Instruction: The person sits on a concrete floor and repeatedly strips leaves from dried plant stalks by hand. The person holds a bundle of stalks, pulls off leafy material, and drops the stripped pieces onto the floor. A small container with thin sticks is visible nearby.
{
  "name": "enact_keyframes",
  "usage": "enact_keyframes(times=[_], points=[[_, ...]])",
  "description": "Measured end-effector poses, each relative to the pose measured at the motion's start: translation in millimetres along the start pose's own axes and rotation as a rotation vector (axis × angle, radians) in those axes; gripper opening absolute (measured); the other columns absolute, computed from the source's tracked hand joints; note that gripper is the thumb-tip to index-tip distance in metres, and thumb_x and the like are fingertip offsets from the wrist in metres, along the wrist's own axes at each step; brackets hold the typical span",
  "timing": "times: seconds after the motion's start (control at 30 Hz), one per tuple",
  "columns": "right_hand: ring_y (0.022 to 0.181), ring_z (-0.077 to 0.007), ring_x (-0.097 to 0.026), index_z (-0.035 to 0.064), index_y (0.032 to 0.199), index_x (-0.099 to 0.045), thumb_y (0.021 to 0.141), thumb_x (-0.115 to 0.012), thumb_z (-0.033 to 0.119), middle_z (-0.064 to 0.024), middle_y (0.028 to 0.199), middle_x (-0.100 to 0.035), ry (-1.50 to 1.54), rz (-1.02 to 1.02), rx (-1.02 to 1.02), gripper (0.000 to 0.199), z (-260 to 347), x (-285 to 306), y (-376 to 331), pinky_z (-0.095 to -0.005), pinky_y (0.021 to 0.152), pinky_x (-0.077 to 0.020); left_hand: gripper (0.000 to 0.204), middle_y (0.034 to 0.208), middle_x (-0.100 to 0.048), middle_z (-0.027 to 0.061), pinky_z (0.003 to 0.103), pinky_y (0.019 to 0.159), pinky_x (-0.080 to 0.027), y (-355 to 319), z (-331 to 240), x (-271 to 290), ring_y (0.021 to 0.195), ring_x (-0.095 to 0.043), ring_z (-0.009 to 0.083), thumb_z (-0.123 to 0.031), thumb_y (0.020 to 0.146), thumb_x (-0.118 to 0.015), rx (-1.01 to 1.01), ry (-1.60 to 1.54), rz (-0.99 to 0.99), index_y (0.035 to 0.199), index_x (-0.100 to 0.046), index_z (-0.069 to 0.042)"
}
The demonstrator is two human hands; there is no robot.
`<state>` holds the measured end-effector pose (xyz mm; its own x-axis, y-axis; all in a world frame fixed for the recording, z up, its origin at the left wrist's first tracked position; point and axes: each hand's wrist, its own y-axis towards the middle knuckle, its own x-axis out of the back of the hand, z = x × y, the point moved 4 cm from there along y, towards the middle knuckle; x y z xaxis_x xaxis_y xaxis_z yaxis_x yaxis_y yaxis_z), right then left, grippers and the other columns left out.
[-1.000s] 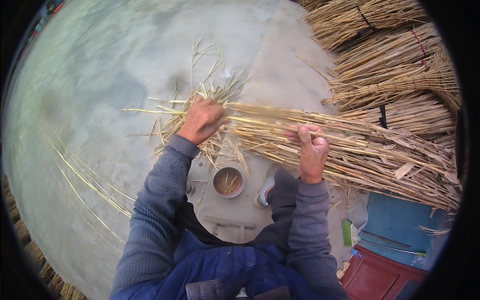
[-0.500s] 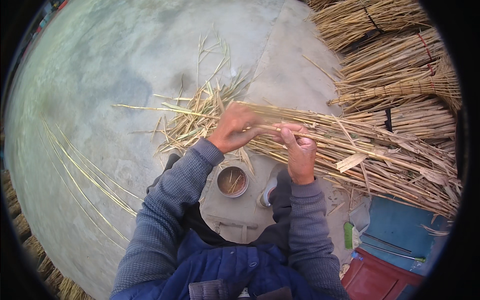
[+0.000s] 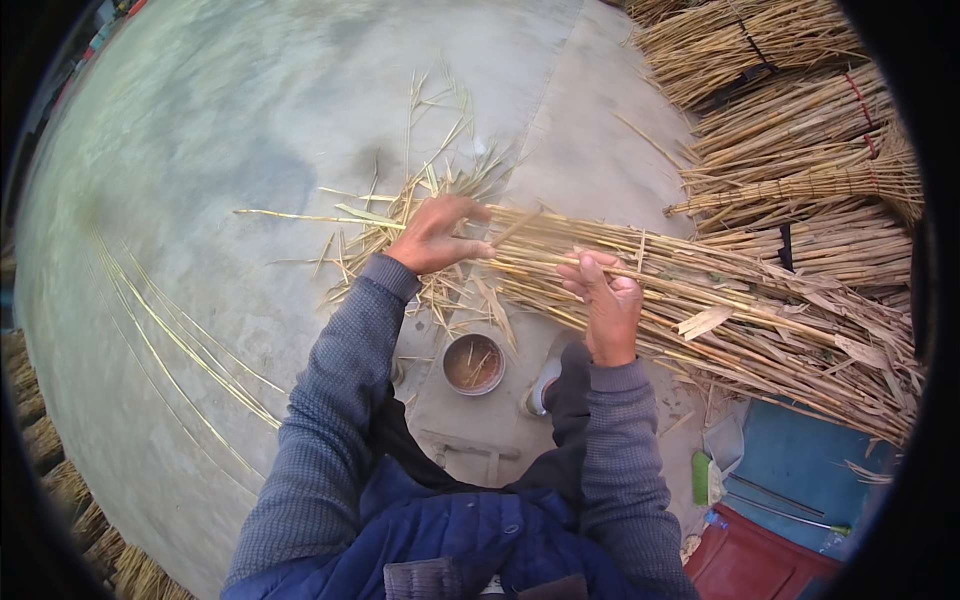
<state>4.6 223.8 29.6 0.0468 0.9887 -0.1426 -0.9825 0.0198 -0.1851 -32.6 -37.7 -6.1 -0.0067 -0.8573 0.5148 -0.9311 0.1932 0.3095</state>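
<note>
Both hands work the reed bundle [image 3: 700, 300]: left hand [image 3: 436, 236] grips its end, right hand [image 3: 604, 298] pinches one stalk, best drawn out straight to avoid snapping.

Reed bundle [image 3: 720, 300] – far end cut off – right.

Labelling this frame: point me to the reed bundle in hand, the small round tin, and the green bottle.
reed bundle [image 3: 720, 300], head view, middle of the stalks right of the right hand.
small round tin [image 3: 473, 363], head view, its open inside.
green bottle [image 3: 701, 478], head view, its body.
</note>
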Motion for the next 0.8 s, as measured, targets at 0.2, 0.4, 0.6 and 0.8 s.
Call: enact_keyframes(times=[0.2, 0.4, 0.6, 0.8], points=[[0.088, -0.0228, -0.074, -0.004, 0.113, -0.061, 0.1, -0.065, 0.017, -0.0169, 0.103, -0.071, 0.002, -0.027, 0.033, 0.025, 9.2, 0.2, 0.6, -0.0295, 0.075, -0.0595, 0.024, 0.085, -0.072, 0.0114, 0.039, 0.075, -0.052, -8.4, 21.6, -5.2, 0.083, -0.068, 0.0284, -0.025, 0.079, -0.083, 0.015, -0.059, 0.137, 0.09, -0.077, -0.005], [0.087, -0.0216, -0.074, -0.0017, 0.111, -0.061, 0.101, -0.065, 0.017, -0.0171, 0.105, -0.072, 0.03, -0.018, 0.069, 0.021, 12.1, 4.9, -1.0, -0.0286, 0.075, -0.0606, 0.013, 0.09, -0.075, 0.0049, 0.031, 0.076, -0.055, -10.7, 19.8, -0.2, 0.086, -0.07, 0.0134, -0.015, 0.086, -0.08, 0.278, -0.454, 0.103, 0.089, -0.075, -0.003], [0.09, -0.0219, -0.074, -0.0048, 0.113, -0.06, 0.101, -0.064, 0.017, -0.0165, 0.105, -0.072, -0.039, -0.082, 0.008, 0.025, 9.9, 21.9, 2.2, -0.0283, 0.077, -0.0586, 0.021, 0.089, -0.074, 0.0052, 0.034, 0.077, -0.054, -15.2, 57.5, 54.1, 0.085, -0.069, 0.0145, -0.015, 0.086, -0.079, 0.394, -0.756, -0.465, 0.098, -0.066, -0.002], [0.093, -0.0217, -0.073, -0.0019, 0.113, -0.061, 0.1, -0.066, 0.019, -0.0158, 0.108, -0.072, -0.013, -0.014, 0.009, 0.025, 1.2, 11.0, 5.5, -0.0295, 0.08, -0.0587, 0.028, 0.098, -0.071, 0.0073, 0.041, 0.087, -0.044, -7.6, 14.3, 47.0, 0.103, -0.063, 0.0275, -0.027, 0.08, -0.081, -0.038, 0.555, -0.41, 0.098, -0.071, -0.009]])
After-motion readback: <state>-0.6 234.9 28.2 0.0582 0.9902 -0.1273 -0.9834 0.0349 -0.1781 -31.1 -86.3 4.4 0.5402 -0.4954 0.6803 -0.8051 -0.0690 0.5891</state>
